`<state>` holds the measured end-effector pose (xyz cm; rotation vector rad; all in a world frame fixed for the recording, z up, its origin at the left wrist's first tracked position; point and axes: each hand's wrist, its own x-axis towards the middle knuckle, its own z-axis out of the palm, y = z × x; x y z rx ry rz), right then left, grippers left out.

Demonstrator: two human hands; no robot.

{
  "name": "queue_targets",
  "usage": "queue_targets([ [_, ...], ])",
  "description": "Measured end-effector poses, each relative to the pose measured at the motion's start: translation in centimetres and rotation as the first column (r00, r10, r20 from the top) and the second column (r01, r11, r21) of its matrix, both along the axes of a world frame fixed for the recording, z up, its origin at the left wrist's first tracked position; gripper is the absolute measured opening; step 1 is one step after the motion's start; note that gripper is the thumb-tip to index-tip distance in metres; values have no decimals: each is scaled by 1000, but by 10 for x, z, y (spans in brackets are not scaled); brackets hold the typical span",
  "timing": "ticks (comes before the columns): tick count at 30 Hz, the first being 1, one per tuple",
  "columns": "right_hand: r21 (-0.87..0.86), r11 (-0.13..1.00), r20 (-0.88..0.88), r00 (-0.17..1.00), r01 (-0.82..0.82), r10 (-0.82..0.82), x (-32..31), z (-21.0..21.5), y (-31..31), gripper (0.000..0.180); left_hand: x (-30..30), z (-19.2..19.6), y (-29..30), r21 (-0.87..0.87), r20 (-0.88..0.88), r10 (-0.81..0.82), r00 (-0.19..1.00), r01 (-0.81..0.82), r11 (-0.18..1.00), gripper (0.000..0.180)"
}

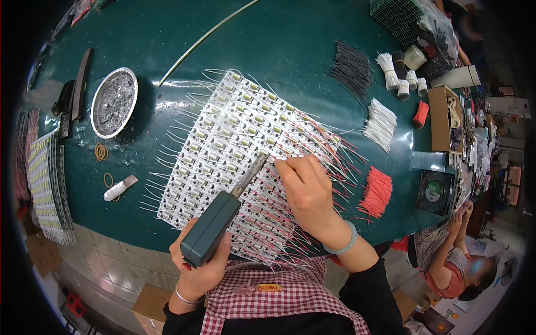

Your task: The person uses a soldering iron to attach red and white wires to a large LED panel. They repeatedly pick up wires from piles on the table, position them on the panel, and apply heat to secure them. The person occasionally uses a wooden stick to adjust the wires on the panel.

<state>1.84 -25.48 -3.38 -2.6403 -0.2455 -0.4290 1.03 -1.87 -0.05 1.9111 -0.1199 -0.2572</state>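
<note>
My left hand (202,271) is wrapped round the dark green handle of a soldering iron (210,228). Its metal tip lies over a panel of white LED circuit boards (223,139), which rests on the green table. My right hand (308,192) pinches a thin wire close to the iron's tip; most of that wire is hidden by the fingers. White wires stick out along the panel's left side. Red and white wires (335,148) fan out from its right side and partly pass under my right hand.
Bundles of black wires (350,70), white wires (381,124) and red wires (377,191) lie right of the panel. A small fan (436,191) and a cardboard box (440,120) stand farther right. At left are a foil-like dish (114,103) and rubber bands (101,151). Another person sits at lower right.
</note>
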Motion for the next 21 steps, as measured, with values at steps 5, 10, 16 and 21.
queue_targets([
  [5, -3, 1000, 15, 1000, -16, 16, 0, -2, -1, 33, 1, -1, -1, -5, 47, -13, 999, 13, 1000, 20],
  [10, -16, 1000, 15, 1000, -20, 20, 1, -3, -1, 33, 1, -3, -3, -42, 60, 3, 998, -1, 999, 18],
  [16, -29, 999, 29, 999, -19, 20, 2, -4, 0, 32, 4, -3, -5, -17, 95, -15, 995, 17, 1000, 17],
  [21, -38, 999, 19, 1000, -11, 12, 1, -4, 0, 32, 6, 0, -2, 33, 70, -57, 996, 55, 998, 15],
])
